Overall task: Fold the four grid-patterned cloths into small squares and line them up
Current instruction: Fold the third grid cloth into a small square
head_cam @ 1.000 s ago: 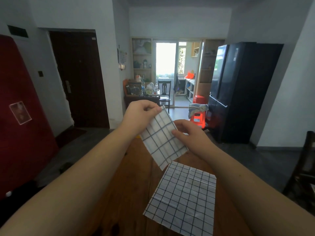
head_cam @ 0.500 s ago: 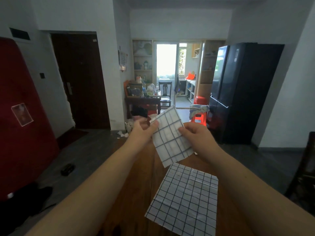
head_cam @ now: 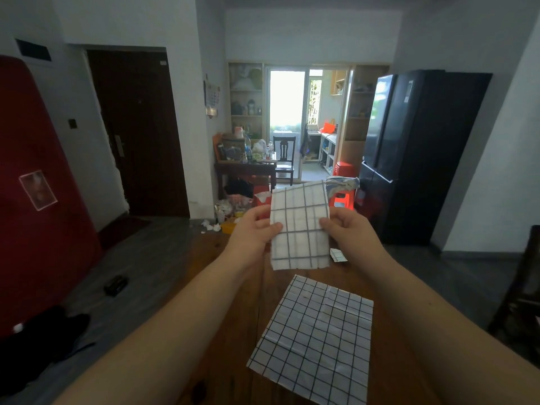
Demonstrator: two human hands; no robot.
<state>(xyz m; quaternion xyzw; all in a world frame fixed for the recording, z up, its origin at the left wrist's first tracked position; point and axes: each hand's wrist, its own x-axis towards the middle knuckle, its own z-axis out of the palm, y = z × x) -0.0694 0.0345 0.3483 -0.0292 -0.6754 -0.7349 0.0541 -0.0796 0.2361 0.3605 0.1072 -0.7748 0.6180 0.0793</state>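
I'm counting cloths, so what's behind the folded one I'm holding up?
A small folded grid cloth peeks out on the wooden table beside the lower right corner of the held cloth. Anything else directly behind it is covered.

Left hand (head_cam: 251, 230) and right hand (head_cam: 349, 229) pinch the folded cloth (head_cam: 298, 226) at its side edges, upright above the desk (head_cam: 228, 287) (grid faces camera). Unfolded cloth (head_cam: 315, 337) lies flat below. Small folded piece (head_cam: 338, 255) near right wrist.

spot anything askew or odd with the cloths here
The flat cloth lies skewed and creased on the wooden table. The held cloth is pinched in the air by left hand and right hand.
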